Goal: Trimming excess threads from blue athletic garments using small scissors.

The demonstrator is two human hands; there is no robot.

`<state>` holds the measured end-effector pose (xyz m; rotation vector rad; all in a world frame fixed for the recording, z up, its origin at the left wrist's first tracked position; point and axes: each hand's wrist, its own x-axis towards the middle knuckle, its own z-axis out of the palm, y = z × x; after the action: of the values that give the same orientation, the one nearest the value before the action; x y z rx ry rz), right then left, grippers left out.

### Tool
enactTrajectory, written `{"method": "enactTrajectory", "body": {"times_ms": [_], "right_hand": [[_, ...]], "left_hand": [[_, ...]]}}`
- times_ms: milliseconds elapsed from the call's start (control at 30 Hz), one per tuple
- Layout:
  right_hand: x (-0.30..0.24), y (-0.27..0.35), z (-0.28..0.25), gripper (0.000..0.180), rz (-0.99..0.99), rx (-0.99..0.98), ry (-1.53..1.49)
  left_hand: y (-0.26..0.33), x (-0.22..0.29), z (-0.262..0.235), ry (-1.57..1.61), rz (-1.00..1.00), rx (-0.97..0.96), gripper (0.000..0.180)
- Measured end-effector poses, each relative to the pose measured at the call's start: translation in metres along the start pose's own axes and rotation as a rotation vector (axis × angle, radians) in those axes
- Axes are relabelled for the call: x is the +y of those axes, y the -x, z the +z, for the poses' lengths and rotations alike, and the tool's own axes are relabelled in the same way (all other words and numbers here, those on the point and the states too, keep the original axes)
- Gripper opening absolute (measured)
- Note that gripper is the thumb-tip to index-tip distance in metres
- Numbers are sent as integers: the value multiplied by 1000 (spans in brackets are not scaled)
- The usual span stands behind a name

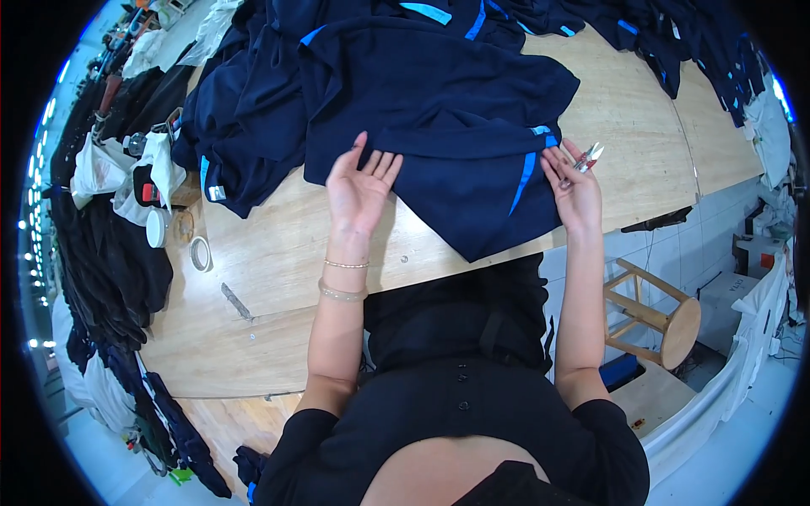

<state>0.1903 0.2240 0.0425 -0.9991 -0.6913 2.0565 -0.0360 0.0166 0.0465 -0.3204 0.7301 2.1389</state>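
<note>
Left hand (361,187) flat and open, palm down, fingers spread, resting on edge of dark navy garment (456,126) at about 10 o'clock from picture centre. Right hand (575,190) at about 2 o'clock, closed around small thread snips (590,158), thumb side touching garment's lower right edge beside bright blue stripe (524,181). Snips' tips pointing up and away toward 1 o'clock, just off the fabric. Long pale wooden worktable (278,270) under everything, running from 8 o'clock to 2 o'clock. Navy garment spread across its middle, one corner hanging toward body at 6 o'clock, between the two hands. Heap of more navy garments with blue trim (253,110) piled at 11 o'clock, touching the spread one; another heap (675,42) along far edge at 1 o'clock, well apart from right hand. Dark clothing stacked along table's left side (101,270) at 9 o'clock. Wooden stool (666,316) on floor at 4 o'clock, below table edge. White cloth bundle (156,164) at 10 o'clock near table's left edge. Roll of tape (201,253) lying on bare wood at 9 o'clock, near a round white lid (157,228). Two thin bracelets (344,280) on left wrist.
</note>
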Motion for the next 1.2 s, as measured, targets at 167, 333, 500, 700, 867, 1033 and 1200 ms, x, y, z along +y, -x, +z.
{"method": "enactTrajectory", "body": {"times_ms": [167,333,500,700,867,1033,1200], "right_hand": [[-3,6,16,33,-633,126,726],[12,15,87,30,-403,-382,922],[75,-32,93,25,-427,-379,1297],[41,-16,85,11,181,-430,326],[8,-19,57,13,39,-440,7],[-46,-7,16,15,-466,29,262],[-52,-2,-18,17,-444,201,478]], "left_hand": [[3,-13,2,-104,46,-103,42],[1,-13,-2,-103,48,-139,32],[0,-15,-4,-61,57,-120,27],[10,-16,0,1,40,-30,42],[5,-15,-13,37,60,-60,42],[17,-6,-9,-321,48,4,38],[27,-8,17,-1351,507,38,21]]}}
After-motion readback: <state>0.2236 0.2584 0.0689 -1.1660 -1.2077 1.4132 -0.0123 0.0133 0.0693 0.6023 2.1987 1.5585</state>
